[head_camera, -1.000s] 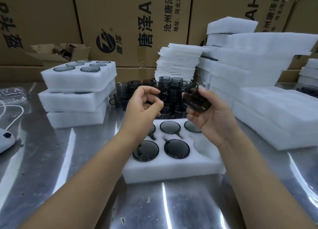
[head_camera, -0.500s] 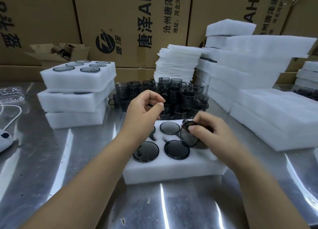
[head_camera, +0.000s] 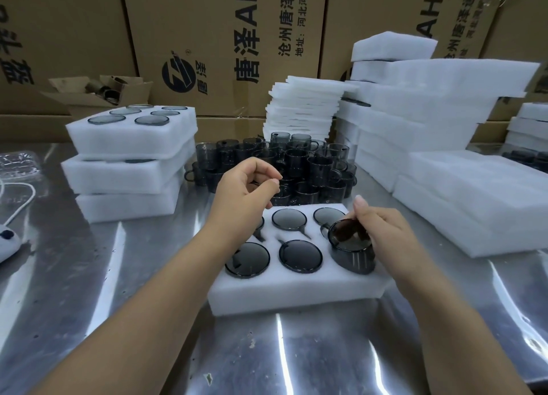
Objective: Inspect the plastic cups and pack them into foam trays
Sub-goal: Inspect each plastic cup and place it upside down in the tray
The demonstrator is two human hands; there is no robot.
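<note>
The right hand (head_camera: 382, 231) pinches the rim of a smoky cup (head_camera: 351, 250) between thumb and fingers. The cup sits partway into the pocket at the lower right of the foam tray (head_camera: 296, 295), in the centre of the frame. It leans a little and stands proud of the foam, while its neighbours lie flush.

To seat it well, I would turn it so the handle lines up with the narrow slot beside the pocket (the other pockets show such slots). Then I would press evenly down on the rim until it sits level. Forcing it in while tilted could tear the foam.

The left hand (head_camera: 246, 191) hovers over the tray's upper left, fingers curled toward the thumb, with nothing visible in them.

The cup's handle is hidden behind the right hand, so which way it points cannot be told. The left wrist covers most of the upper left pocket. Behind the tray, the dark loose cups (head_camera: 284, 163) blur together and are hard to count.
</note>
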